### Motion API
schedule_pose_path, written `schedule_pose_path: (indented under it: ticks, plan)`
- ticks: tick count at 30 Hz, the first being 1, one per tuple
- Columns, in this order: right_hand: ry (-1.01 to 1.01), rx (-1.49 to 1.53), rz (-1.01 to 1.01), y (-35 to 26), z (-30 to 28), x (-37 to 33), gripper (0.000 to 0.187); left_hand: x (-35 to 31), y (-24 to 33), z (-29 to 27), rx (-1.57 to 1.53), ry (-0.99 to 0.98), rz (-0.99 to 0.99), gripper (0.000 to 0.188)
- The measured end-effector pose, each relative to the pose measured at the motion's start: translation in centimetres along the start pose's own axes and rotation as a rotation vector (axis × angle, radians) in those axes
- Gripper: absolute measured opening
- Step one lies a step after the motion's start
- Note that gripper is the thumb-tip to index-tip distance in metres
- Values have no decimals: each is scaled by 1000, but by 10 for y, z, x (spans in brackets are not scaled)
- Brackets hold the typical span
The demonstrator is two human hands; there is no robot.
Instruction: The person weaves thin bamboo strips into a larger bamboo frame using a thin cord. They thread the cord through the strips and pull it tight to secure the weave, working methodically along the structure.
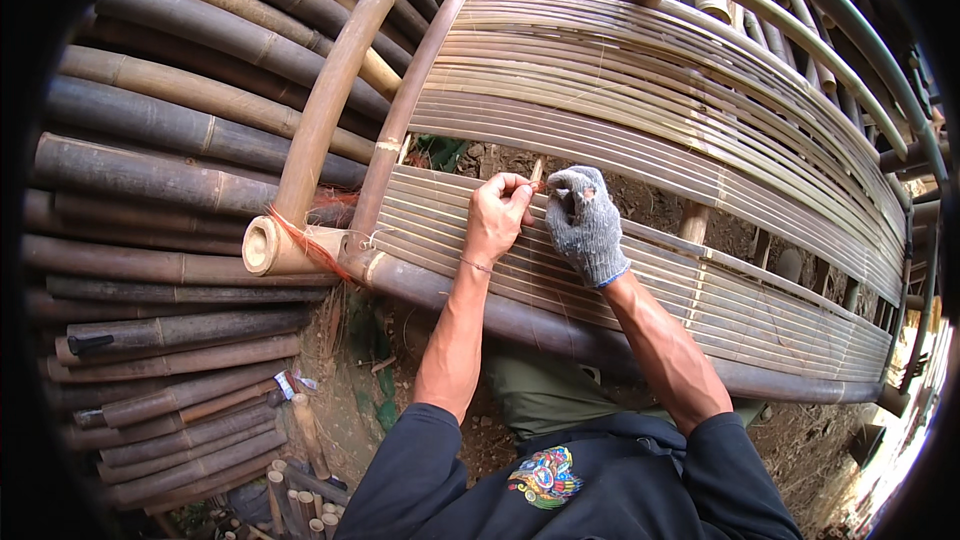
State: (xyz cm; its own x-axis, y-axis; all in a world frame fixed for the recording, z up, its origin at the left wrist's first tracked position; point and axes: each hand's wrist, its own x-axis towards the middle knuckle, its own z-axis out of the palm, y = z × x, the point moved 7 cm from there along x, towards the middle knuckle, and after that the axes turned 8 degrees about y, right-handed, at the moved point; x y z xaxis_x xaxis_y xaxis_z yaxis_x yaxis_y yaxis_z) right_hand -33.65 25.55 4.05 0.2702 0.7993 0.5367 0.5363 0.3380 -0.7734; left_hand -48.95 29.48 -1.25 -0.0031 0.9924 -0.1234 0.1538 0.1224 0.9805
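The largest thing here is the slatted bamboo frame, which spreads in front of the person, with stacked bamboo poles lying to its left. Both look stiff and are probably heavy, best held around a full pole rather than by the thin parts. A thick front rail bounds the near edge; its rounded surface looks smooth and could be a little slippery to a bare palm. Next in size come two bands of narrow slats, an upper band and a lower band, with an open gap between them that shows the ground. Each slat seems light and springy, likely to flex if pressed mid-span and firmer near a support. The right hand, in a grey knit glove (a worn spot shows at the fingers), has its fingers curled in over the lower band; whether its grip is clamped on anything I cannot tell. The bare left hand has thumb and forefinger together, its grip pinched on a reddish strand. That strand, the smallest thing, sits between the two hands at the far edge of the lower band, beside the gap. It looks light, limp and perhaps easy to fray, so a fingertip pinch close to the wrapped part should suit it better than a fist.
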Motion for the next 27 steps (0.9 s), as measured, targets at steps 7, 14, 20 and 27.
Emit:
schedule_pose_path:
  ticks: [7,14,20,27]
  plan:
    - [-184,-241,-111,-2,11,-5,15,1,-8,2,-128,-106,-119,18]
    - [-181,-284,-143,1,19,-6,11,7,-17,0,-225,-228,-183,18]
    - [-275,-416,-73,16,16,0,13,3,-15,4,-122,-217,-125,19]
    - [-146,-486,-92,-2,-16,20,11,5,-17,3,-147,-227,-124,21]
